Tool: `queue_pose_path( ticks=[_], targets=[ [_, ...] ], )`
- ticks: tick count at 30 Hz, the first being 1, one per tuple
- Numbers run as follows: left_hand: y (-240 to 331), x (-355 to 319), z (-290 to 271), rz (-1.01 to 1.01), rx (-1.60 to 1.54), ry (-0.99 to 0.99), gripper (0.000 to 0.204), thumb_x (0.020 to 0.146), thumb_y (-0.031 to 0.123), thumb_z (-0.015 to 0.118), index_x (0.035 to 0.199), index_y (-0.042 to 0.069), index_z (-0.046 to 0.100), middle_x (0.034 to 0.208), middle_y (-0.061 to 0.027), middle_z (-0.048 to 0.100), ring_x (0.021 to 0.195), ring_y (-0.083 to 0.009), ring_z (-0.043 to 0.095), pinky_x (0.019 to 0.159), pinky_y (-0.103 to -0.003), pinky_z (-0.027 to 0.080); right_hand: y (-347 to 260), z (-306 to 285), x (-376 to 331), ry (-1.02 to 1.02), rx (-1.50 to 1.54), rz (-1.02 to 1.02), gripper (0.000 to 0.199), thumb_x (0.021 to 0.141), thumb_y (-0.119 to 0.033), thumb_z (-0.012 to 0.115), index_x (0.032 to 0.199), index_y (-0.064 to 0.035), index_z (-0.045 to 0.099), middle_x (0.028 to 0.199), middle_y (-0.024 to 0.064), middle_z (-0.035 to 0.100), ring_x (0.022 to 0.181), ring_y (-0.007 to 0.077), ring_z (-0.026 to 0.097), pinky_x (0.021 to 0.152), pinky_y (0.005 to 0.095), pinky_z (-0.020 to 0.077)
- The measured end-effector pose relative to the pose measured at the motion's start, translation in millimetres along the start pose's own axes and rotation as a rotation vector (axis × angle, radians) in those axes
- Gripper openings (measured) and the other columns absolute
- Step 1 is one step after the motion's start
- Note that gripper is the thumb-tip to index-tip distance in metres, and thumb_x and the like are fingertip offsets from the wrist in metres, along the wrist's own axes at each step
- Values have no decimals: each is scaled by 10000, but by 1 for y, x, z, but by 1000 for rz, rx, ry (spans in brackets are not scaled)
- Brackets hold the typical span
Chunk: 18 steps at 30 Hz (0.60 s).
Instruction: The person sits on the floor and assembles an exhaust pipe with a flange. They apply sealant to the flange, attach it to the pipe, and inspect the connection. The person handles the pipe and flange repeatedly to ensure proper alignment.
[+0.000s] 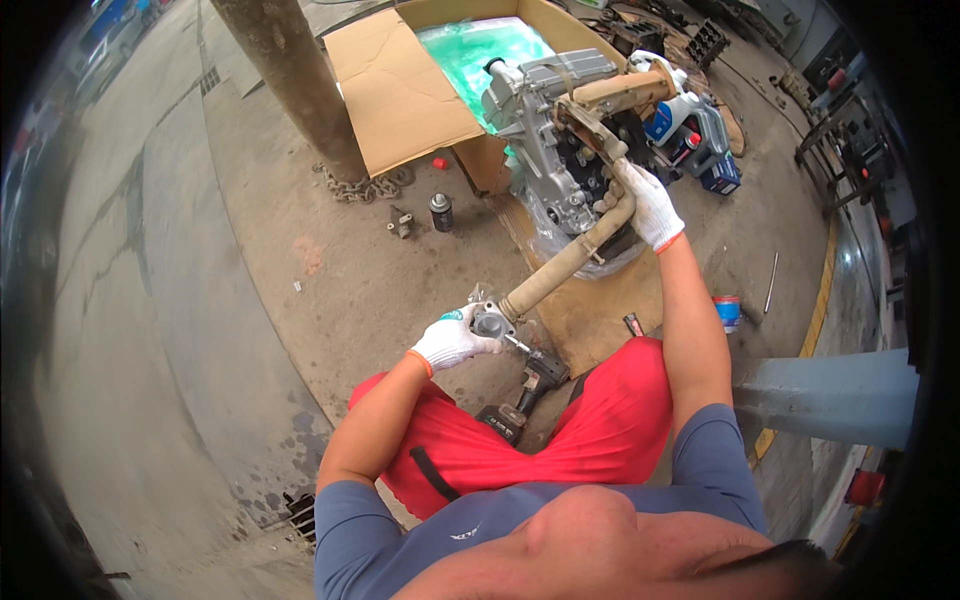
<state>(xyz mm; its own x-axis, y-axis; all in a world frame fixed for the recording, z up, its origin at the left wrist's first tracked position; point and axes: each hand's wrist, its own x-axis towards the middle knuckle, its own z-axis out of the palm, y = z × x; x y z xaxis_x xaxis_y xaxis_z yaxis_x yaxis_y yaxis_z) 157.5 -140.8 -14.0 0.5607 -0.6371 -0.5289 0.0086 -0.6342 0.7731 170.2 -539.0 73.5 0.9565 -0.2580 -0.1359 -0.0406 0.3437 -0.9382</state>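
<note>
- The left hand point(452, 341), gloved, is clamped on the metal flange point(492, 322) at the lower end of the tan exhaust pipe point(565, 262).
- The right hand point(650, 207), also gloved, grips the pipe's upper bend, right against the grey engine point(545, 120) standing on cardboard point(590, 320) on the floor.
- Judged from this, the pipe wants both ends moved together: support the flange end's weight and keep it level, so the upper joint does not bind.
- A cordless impact wrench point(528, 388) lies between the knees, within reach; keep feet off it.
</note>
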Motion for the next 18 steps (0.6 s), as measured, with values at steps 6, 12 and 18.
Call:
queue_pose_path(
  ticks=[6,12,18],
  targets=[
    [-29,9,7,154,-55,45,733,776,375,880,1374,56,603,1157,-129,738,1035,-230,704,910,-354,559,11,4,14,26,-264,-102,439,1021,-430,680,1165,-17,646,882,67,639,709,186,664,666,349,563],
    [-12,-6,2,110,122,146,827,746,458,870,1400,41,583,1249,-178,721,1150,-319,698,990,-383,531,13,5,14,126,-146,-48,316,1037,-415,675,1124,-111,665,826,-26,558,681,104,555,622,319,570],
    [-16,-8,5,112,139,188,901,744,480,849,1464,38,537,1307,-195,697,1201,-338,675,1017,-384,520,16,16,19,89,-194,-49,314,1050,-428,648,992,-124,595,752,-28,465,618,100,502,579,312,557]
  ],
)
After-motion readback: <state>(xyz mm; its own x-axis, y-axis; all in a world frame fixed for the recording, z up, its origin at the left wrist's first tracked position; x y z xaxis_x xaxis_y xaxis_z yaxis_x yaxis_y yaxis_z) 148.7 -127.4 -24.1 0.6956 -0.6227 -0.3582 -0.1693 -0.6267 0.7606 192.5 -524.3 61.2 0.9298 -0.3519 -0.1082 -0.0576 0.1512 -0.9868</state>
